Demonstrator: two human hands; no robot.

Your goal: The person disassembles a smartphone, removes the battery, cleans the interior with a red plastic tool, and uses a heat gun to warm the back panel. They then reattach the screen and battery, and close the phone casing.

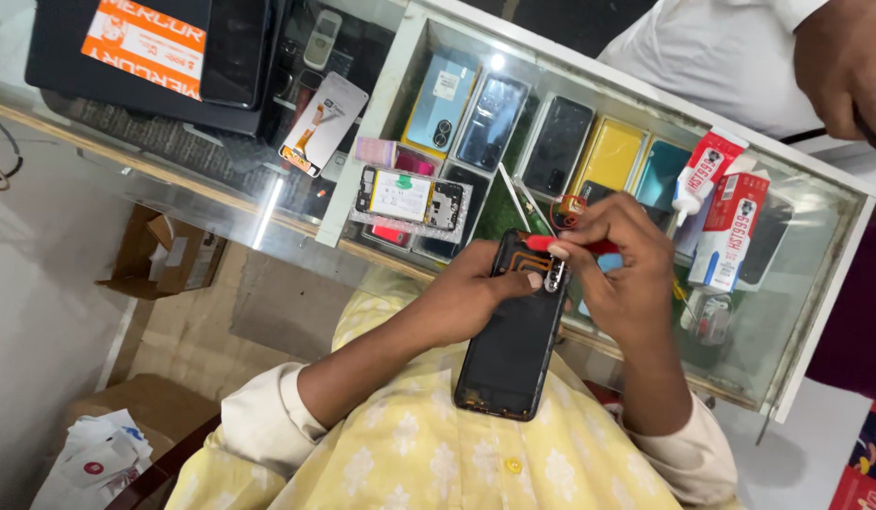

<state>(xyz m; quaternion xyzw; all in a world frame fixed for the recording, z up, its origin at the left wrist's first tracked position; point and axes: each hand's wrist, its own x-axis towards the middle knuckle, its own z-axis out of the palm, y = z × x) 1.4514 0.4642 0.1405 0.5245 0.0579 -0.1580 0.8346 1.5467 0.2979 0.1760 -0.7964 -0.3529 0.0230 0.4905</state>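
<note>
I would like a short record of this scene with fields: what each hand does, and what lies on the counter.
left hand: holds the opened black phone from its left side
right hand: grips a red-handled tool at the phone's upper end
glass counter: phone frame with battery, white glue tube, glue box
under the glass: phones in a row

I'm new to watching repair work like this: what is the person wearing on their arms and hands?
Both hands, the left hand and the right hand, are bare, with no gloves. The forearms are uncovered; pale cream sleeves are rolled up near the elbows. The shirt is light yellow with small white flower prints and a yellow button.
</note>
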